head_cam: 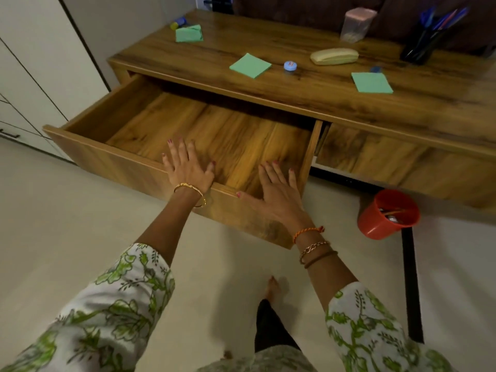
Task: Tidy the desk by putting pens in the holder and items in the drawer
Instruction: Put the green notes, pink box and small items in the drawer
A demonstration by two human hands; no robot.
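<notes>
Two hands, left hand [188, 167] and right hand [279, 189], fingers spread flat, gripping nothing, over the front edge of one pulled-out drawer [112, 159]. Desk [308, 84]: three green note pads, one black pen holder [418, 47] at its far right.

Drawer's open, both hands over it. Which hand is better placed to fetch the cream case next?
Probably the right hand: it is open, holds nothing, and sits on the side of the drawer nearer the cream case. The left hand would cross over.
</notes>
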